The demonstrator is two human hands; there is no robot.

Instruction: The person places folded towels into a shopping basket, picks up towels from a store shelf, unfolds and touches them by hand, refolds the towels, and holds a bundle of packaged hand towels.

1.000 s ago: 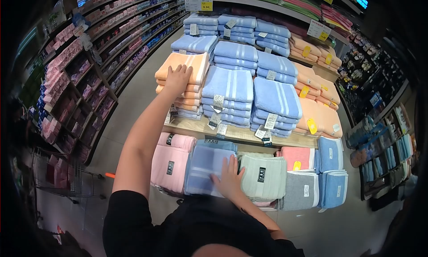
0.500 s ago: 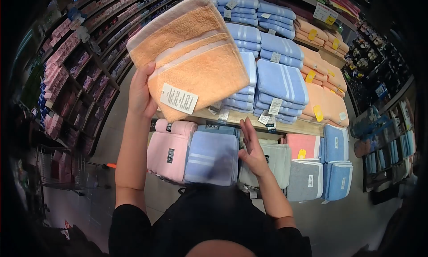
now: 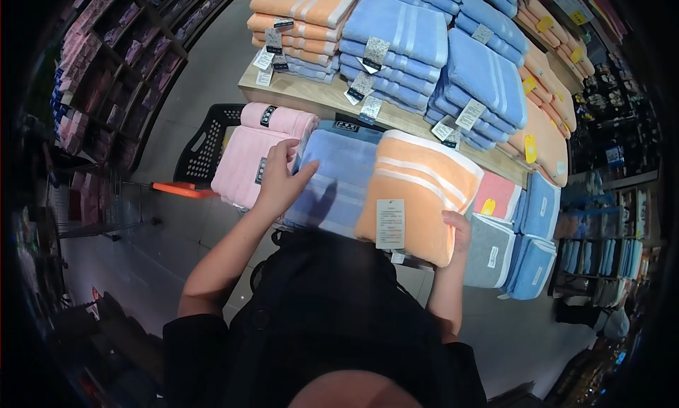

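Note:
My right hand (image 3: 458, 232) grips the right edge of a folded orange towel (image 3: 417, 178) with white stripes, its thumb on top and its other fingers hidden beneath. A white paper tag (image 3: 390, 224) hangs on the towel's front. Below and around it lie other folded towels. My left hand (image 3: 283, 176) is open, fingers apart, over the border between the pink towel (image 3: 237, 164) and the blue towel (image 3: 332, 171). Whether it touches them I cannot tell.
Stacks of blue towels (image 3: 488, 75) and orange towels (image 3: 304, 4) stand on a wooden shelf (image 3: 283, 89) ahead. Grey towels (image 3: 493, 249) lie at the right. A black basket (image 3: 201, 146) with an orange handle (image 3: 182, 189) is at the left.
The orange towel has come down from the upper left and now sits in my right hand. My left hand has let go of it and lowered. The view has shifted.

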